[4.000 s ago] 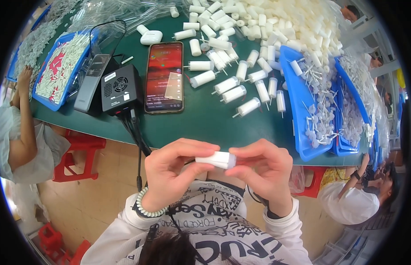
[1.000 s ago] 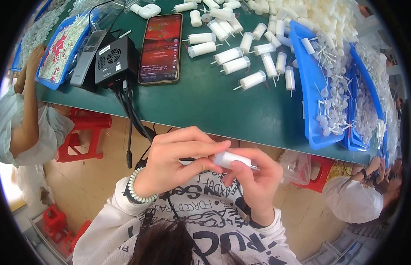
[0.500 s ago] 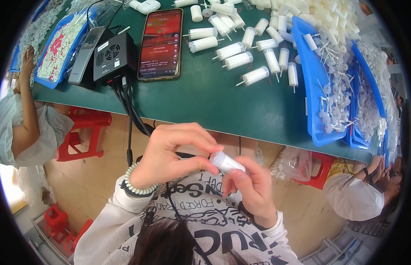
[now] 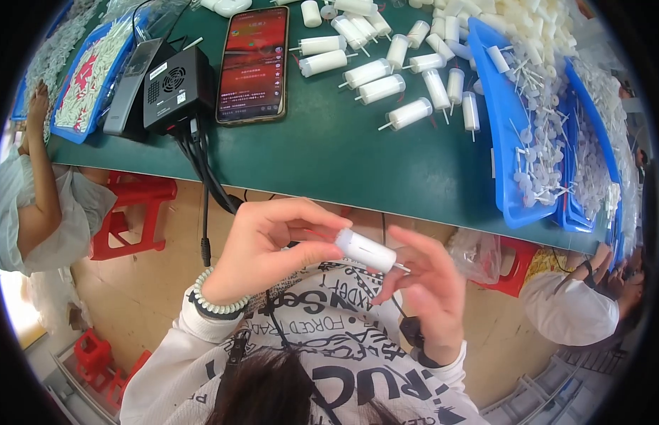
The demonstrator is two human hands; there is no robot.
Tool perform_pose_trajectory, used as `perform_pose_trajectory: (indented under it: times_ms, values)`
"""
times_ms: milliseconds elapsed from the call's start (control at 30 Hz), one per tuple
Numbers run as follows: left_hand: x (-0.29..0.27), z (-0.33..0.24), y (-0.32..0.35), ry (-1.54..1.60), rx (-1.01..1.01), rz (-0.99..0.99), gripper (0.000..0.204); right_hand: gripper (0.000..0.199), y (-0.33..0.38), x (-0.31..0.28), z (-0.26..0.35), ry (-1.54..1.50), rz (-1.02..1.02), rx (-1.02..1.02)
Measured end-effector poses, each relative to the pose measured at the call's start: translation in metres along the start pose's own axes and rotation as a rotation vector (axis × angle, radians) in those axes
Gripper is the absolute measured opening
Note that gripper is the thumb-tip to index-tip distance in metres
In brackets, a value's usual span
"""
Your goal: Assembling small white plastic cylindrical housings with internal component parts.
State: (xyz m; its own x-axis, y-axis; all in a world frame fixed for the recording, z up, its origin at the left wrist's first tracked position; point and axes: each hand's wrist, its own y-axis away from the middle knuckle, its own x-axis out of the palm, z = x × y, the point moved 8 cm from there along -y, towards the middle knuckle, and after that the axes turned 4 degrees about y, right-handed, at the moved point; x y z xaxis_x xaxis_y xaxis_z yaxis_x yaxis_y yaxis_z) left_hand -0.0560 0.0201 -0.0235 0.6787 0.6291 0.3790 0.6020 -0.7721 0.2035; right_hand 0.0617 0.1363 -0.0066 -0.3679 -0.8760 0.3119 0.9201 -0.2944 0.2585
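Observation:
Over my lap, in front of the table edge, I hold a white cylinder (image 4: 369, 252) with a thin white rod (image 4: 402, 268) sticking out of its right end. It tilts slightly down to the right and has a clear outer sleeve. Thumb and fingertips of my left hand (image 4: 262, 239) pinch its left end. A thin red strand shows by those fingers. Beside the rod end, my right hand (image 4: 434, 290) has its fingers spread and grips nothing. Several similar cylinders (image 4: 409, 113) with rods lie on the green table (image 4: 329, 159).
At the right stand blue trays (image 4: 501, 159) of small clear discs with rods. A phone (image 4: 252, 67), a black box (image 4: 177, 88) with cables and a blue tray (image 4: 60, 131) of small white pieces are at the left. White pieces (image 4: 535, 25) pile up behind. People sit at both sides.
My right hand has let go of the cylinder and moved right, its fingers opening. The cylinder's rod now shows. My left hand keeps its pinch.

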Motion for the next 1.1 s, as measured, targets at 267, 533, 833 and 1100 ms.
perform_pose_trajectory:
  times_ms: [267, 533, 833, 1100]
  values:
    - [0.009, 0.005, -0.001, 0.07, 0.004, 0.08, 0.026, 0.024, -0.005, -0.015, -0.005, 0.16, -0.009, -0.017]
    - [0.012, 0.008, -0.001, 0.036, -0.021, 0.059, 0.024, 0.027, -0.005, -0.014, 0.005, 0.167, -0.025, -0.068]
    - [0.012, 0.019, -0.004, -0.03, -0.016, 0.109, 0.021, 0.031, -0.002, -0.006, 0.007, 0.739, -0.043, -0.281]
    - [0.01, 0.084, -0.007, 0.365, -0.122, -0.116, 0.031, 0.026, -0.011, -0.022, -0.078, 0.03, -0.213, 0.133]
